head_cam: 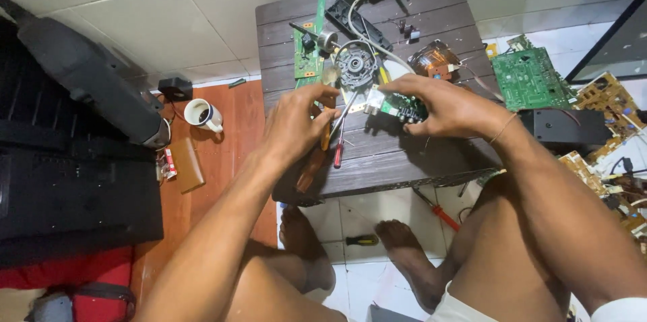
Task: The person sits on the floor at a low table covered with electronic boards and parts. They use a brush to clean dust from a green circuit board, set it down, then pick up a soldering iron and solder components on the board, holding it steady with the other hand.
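Left hand: grips a wooden-handled tool.
Right hand: pinches a small green circuit board.
Floor: red-white packet by cup.

Cluttered dark wooden table, circuit boards

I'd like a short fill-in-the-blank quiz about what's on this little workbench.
1. The right hand presses a small green ____ onto the dark table.
2. The left hand grips a tool with a ____ handle.
3. The white mug stands on the ____, left of the table.
4. The screwdriver between the feet has a yellow and ____ handle.

Missing words: circuit board; wooden; floor; black
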